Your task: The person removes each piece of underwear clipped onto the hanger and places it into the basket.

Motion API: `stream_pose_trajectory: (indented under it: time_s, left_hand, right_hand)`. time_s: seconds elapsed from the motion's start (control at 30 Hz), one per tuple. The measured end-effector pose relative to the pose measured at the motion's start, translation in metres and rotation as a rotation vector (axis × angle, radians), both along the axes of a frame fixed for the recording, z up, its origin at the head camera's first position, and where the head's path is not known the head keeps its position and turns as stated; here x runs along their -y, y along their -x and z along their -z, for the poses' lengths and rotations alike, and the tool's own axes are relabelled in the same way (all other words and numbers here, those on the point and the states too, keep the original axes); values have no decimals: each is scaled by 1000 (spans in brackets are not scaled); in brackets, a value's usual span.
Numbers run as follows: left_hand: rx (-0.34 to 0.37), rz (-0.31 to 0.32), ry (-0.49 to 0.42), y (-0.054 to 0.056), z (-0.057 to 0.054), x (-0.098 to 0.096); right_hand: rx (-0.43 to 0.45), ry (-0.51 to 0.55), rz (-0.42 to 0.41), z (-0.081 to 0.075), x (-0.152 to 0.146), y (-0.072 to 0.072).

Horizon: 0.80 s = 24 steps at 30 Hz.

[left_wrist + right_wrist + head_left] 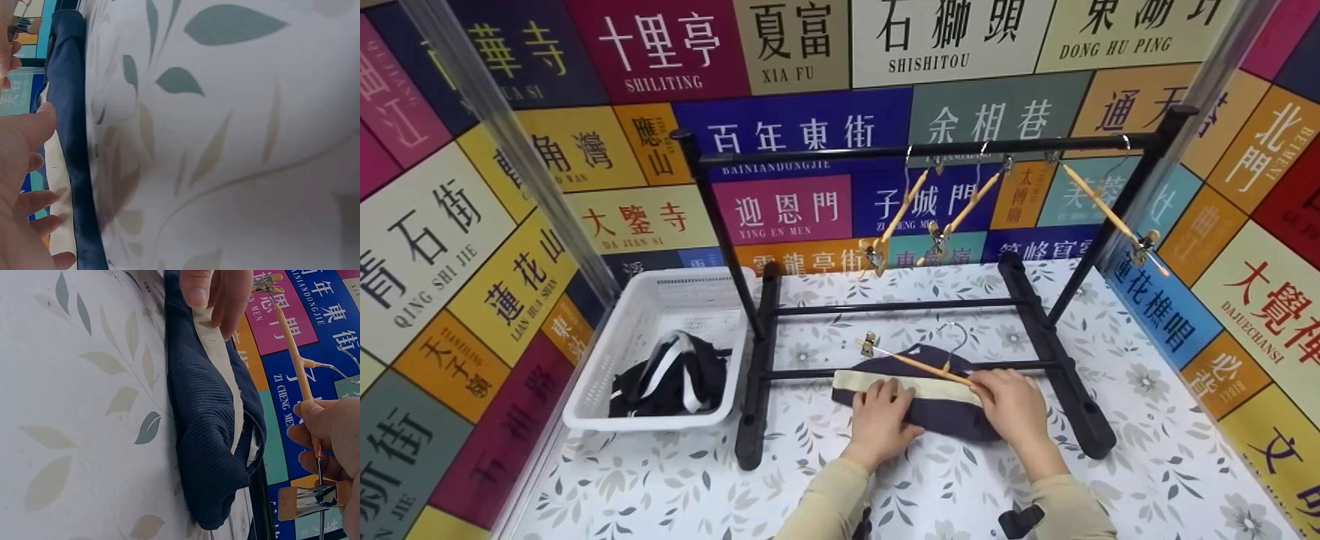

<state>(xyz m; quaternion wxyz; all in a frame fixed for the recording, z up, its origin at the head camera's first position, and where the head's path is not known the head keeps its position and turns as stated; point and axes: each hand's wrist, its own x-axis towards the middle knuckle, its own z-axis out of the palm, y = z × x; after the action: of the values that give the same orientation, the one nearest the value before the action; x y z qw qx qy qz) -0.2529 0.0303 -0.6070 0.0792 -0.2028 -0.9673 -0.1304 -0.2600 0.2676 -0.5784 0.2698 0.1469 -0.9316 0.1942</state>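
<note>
A folded navy ribbed garment (956,421) with a cream band lies on the patterned cloth, at the rack's front lower bar. My left hand (881,421) rests on its left part; in the left wrist view the fingers (44,225) touch the cream band. My right hand (1014,405) pinches a wooden clip hanger (913,363) near one end, above the band. In the right wrist view, a metal clip (315,499) with wooden pads sits beside that hand, and the hanger's wire hook (337,370) points away from the garment.
A black clothes rack (840,159) stands around the garment, with several wooden clip hangers (969,202) on its top bar. A white plastic basket (585,405) at the left holds black-and-white clothing (682,375). Colourful sign-covered walls (795,202) enclose the back and sides.
</note>
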Motion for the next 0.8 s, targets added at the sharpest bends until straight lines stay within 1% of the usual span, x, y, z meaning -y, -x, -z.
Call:
stream_pose_trajectory:
  time_s: [0.1, 0.27, 0.4, 0.6, 0.8]
  left_hand:
    - [29, -13, 21, -1, 3, -1]
    - [61, -36, 29, -1, 6, -2]
    - [56, -51, 29, 1, 6, -4]
    - [60, -74, 63, 0, 7, -5]
    - [35, -96, 102, 1, 11, -6]
  right_hand:
    - [-2, 1, 0, 1, 0, 0]
    - [2, 5, -3, 1, 0, 0]
    - [8, 8, -3, 1, 0, 0]
    - [14, 3, -5, 1, 0, 0]
    - [13, 0, -10, 1, 0, 1]
